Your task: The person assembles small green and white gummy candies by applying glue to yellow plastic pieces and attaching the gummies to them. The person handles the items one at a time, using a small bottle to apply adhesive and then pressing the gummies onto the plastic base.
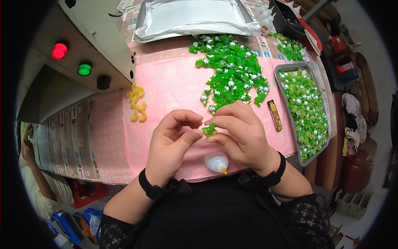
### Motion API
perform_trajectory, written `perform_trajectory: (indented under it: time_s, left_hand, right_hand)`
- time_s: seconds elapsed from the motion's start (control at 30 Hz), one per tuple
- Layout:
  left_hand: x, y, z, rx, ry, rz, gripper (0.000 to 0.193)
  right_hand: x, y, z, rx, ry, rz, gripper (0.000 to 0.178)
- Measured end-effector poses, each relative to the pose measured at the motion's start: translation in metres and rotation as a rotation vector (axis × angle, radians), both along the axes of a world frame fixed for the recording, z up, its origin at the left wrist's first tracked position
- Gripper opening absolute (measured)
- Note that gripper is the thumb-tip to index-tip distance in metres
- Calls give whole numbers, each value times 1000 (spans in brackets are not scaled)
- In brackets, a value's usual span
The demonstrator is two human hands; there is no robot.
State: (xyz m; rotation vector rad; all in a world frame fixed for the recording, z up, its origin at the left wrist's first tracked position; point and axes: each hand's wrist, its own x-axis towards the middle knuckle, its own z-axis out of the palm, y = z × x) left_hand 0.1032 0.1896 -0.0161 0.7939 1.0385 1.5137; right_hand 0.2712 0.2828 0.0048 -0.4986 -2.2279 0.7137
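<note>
A small green plastic piece point(209, 130) is pinched between the fingertips of both hands above the pink table mat point(174, 83). My left hand point(172, 145) presses it from the left with thumb and forefinger. My right hand point(242, 137) grips it from the right and also holds a small white glue bottle point(216, 162) with a yellow tip under the palm. A heap of green pieces with white eyes point(232, 70) lies just beyond the hands.
A metal tray point(286, 68) at right holds several lighter green pieces. A brown lighter point(275, 115) lies beside it. Small yellow pieces point(137, 101) sit at left. A foil-lined tray point(190, 18) stands at the back. A grey box with red point(59, 51) and green point(84, 69) buttons stands left.
</note>
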Motion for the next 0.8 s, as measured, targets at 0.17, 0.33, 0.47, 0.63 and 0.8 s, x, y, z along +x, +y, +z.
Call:
perform_trajectory:
  time_s: [0.17,0.33,0.47,0.63,0.8]
  left_hand:
    - [-6,3,4,46,53,-94,14]
    - [-15,5,-2,46,42,-235,12]
    - [-19,10,0,47,3,-316,12]
    - [-20,12,-1,14,-24,-321,12]
    - [-24,12,-3,4,-77,-317,12]
  right_hand:
    - [4,1,5,-32,-81,63,24]
    - [8,4,12,-107,-115,135,19]
    - [9,9,17,-136,-128,185,17]
    - [9,13,21,-121,-198,231,16]
    - [6,11,16,-96,-154,221,16]
